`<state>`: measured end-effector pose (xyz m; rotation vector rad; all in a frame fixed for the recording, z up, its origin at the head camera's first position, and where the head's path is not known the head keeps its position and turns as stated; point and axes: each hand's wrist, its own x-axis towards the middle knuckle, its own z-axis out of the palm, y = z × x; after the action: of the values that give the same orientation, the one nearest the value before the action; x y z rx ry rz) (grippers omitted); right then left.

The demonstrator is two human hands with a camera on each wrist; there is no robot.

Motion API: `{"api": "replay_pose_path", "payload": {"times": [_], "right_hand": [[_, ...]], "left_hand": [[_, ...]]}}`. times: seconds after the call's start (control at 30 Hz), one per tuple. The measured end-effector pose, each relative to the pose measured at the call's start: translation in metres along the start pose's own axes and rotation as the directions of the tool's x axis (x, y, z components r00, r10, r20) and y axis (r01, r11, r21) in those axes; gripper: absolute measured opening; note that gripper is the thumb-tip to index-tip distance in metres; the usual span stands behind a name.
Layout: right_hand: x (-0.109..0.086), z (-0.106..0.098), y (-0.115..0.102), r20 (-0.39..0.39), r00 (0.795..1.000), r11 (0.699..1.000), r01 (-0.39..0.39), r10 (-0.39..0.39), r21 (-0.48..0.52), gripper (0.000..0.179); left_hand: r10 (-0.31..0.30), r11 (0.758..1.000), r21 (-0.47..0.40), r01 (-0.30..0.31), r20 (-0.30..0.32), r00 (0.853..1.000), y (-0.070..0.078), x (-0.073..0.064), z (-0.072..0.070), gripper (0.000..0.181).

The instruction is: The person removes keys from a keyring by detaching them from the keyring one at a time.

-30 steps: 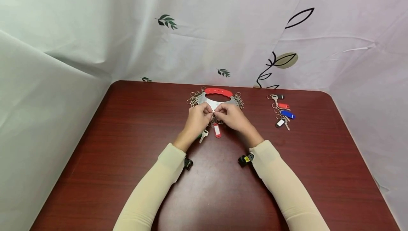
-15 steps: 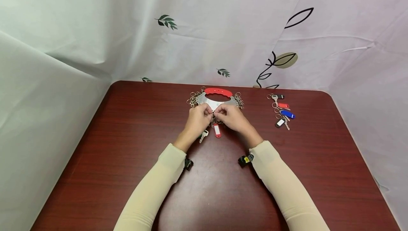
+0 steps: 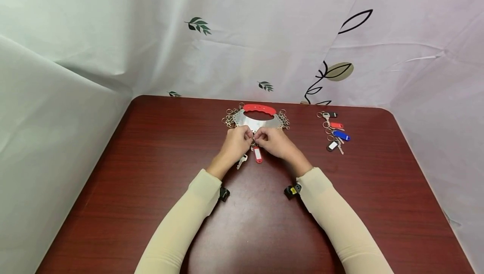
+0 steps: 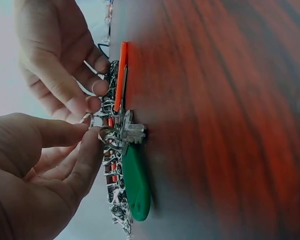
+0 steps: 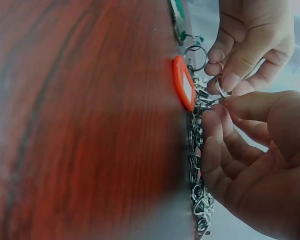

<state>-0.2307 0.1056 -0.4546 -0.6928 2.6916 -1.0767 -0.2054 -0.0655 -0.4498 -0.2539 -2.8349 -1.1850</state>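
My left hand [image 3: 236, 143] and right hand [image 3: 276, 141] meet at the near edge of a metal plate [image 3: 257, 125] with a red handle [image 3: 259, 109]. Between thumb and finger the left hand pinches a small split key ring [image 5: 220, 88]. The right hand's thumb and fingertip pinch the same ring from the other side. Just below the hands hangs a red key tag [image 3: 258, 155] with a white label. A silver key [image 3: 242, 162] and a green key tag [image 4: 136, 185] lie beside the left hand; the head view hides the green tag.
Many small rings [image 3: 228, 118] hang along the plate's sides. On the right of the wooden table [image 3: 378, 190] lie several keys with tags: black [image 3: 332, 114], red [image 3: 336, 125], blue [image 3: 341, 135] and white-labelled black [image 3: 332, 146]. White fabric [image 3: 234, 64] stands behind the table.
Both hands have drawn slightly nearer to the body, still together at the ring, showing more of the plate's lower edge. The green tag is now covered in the head view.
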Motion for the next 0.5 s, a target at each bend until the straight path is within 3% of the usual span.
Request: {"api": "replay_pose_path", "payload": {"times": [0.23,0.5], "right_hand": [[0.0003,0.0006,-0.0004,0.045,0.998,0.992,0.04,-0.034,-0.118,0.007],[0.0006,0.004,-0.0035,0.063,0.998,0.978,0.035,-0.022,-0.208,0.009]], "left_hand": [[0.009,0.999,0.05,-0.012,0.058,0.998,-0.0011,0.0011,-0.0001,0.009],[0.024,0.995,0.096,-0.03,0.066,0.998,-0.0021,0.0009,0.0006,0.009]]}}
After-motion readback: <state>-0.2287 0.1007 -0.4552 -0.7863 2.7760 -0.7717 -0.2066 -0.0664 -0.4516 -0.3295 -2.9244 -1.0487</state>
